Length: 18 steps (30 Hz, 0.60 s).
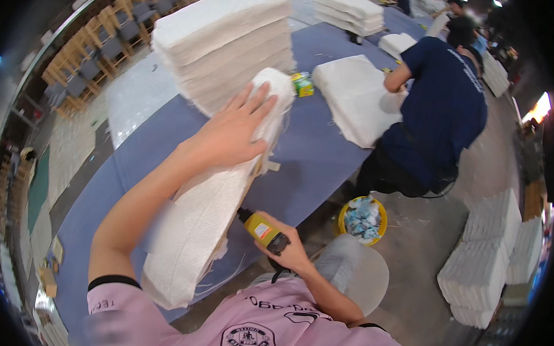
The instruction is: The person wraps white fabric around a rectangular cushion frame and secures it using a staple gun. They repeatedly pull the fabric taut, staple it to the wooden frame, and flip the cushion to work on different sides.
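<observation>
A long white fabric-covered panel point(196, 223) lies slantwise before me, its narrow far end by a tall stack. Across its upper part rests my left hand point(241, 128), fingers spread and pressed on the cloth. Loose threads and fabric hang from its right edge. My right hand point(288, 250) is wrapped round a yellow and black handheld power tool point(262, 230). The tool's dark tip points at the panel's right edge; whether it touches cannot be told. A pale piece point(270, 166) juts out from under that edge.
Everything stands on a blue-grey table point(311, 174). Behind the panel rises a stack of white panels point(228, 48), with a small green-yellow packet point(302, 84) beside it. A co-worker point(444, 107) bends over another white panel point(357, 95). A yellow bucket of scraps point(362, 221) stands right.
</observation>
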Tool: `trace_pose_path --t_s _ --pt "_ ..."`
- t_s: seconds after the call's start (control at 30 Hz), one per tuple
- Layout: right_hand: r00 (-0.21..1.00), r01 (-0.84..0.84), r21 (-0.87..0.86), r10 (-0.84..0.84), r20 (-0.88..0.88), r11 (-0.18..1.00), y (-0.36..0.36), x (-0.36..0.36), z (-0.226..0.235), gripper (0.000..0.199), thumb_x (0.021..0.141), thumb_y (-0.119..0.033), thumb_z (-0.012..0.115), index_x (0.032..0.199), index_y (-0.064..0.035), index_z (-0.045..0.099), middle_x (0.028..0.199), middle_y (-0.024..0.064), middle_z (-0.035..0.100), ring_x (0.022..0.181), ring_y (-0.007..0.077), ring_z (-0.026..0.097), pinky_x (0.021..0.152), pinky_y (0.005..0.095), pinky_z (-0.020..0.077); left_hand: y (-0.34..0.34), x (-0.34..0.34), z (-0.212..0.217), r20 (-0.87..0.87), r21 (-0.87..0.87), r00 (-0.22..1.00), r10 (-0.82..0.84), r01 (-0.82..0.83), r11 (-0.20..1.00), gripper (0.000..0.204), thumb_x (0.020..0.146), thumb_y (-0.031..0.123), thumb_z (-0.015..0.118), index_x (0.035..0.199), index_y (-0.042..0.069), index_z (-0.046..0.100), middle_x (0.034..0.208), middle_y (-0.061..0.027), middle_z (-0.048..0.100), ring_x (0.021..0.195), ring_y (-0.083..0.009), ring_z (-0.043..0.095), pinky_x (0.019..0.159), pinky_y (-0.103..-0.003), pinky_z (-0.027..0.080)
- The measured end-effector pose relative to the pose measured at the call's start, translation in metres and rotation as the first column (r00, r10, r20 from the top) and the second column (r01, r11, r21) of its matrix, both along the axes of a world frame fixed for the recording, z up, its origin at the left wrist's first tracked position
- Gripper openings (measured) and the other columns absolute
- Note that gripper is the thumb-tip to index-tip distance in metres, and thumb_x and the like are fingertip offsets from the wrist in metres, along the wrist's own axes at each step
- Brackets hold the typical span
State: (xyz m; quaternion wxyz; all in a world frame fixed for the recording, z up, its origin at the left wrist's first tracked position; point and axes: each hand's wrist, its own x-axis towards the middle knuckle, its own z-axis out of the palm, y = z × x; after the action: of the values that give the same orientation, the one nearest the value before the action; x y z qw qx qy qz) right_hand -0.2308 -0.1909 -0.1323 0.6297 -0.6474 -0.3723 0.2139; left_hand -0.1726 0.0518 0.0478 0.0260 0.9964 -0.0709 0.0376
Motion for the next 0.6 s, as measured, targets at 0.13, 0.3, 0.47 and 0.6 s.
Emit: trace_pose_path --t_s 0.13,0.3,0.47,0.6 --pt "0.999 0.010 0.010 -0.010 -0.037 1.000 -0.007 0.007 -0.012 0.061 0.087 -0.005 0.078 0.145 -0.0023 0.057 0.131 0.0169 0.069 0.118 0.0166 0.064 0.105 0.0317 0.0473 0.004 0.011 0.012 -0.047 0.160 0.995 -0.093 0.100 0.982 0.090 0.086 0.028 0.062 0.161 -0.004 0.024 0.170 -0.0256 0.019 0.158 -0.0403 0.016 0.130 -0.047 0.012" --pt "0.998 -0.045 -0.080 0.041 -0.044 0.996 -0.008 0.020 -0.014 0.064 0.090 -0.010 0.076 0.149 -0.0070 0.053 0.129 0.0178 0.070 0.115 0.0236 0.069 0.101 0.0350 0.0510 0.030 0.077 0.015 0.028 0.143 0.991 -0.128 0.123 0.982 0.084 0.085 0.030 0.063 0.155 -0.007 0.036 0.161 -0.0262 0.038 0.155 -0.0382 0.026 0.129 -0.046 0.017" --pt "0.997 -0.006 -0.180 -0.007 -0.075 0.984 -0.024 0.024 -0.039 0.068 0.090 -0.015 0.077 0.152 -0.0101 0.050 0.129 0.0164 0.070 0.113 0.0253 0.070 0.101 0.0353 0.0518 0.031 0.127 -0.005 0.058 -0.235 0.984 -0.169 0.178 0.956 0.063 0.075 0.016 0.068 0.136 0.007 0.062 0.147 -0.0202 0.051 0.143 -0.0390 0.040 0.124 -0.048 0.029" --pt "0.986 0.031 -0.242 -0.070 -0.150 0.970 -0.038 0.042 -0.053 0.067 0.091 -0.015 0.076 0.152 -0.0113 0.049 0.125 0.0159 0.071 0.105 0.0230 0.070 0.098 0.0353 0.0529 0.024 0.124 -0.008 0.131 -0.300 0.971 -0.200 0.231 0.926 0.045 0.073 0.013 0.069 0.117 0.011 0.074 0.134 -0.0153 0.058 0.134 -0.0365 0.046 0.118 -0.047 0.035"
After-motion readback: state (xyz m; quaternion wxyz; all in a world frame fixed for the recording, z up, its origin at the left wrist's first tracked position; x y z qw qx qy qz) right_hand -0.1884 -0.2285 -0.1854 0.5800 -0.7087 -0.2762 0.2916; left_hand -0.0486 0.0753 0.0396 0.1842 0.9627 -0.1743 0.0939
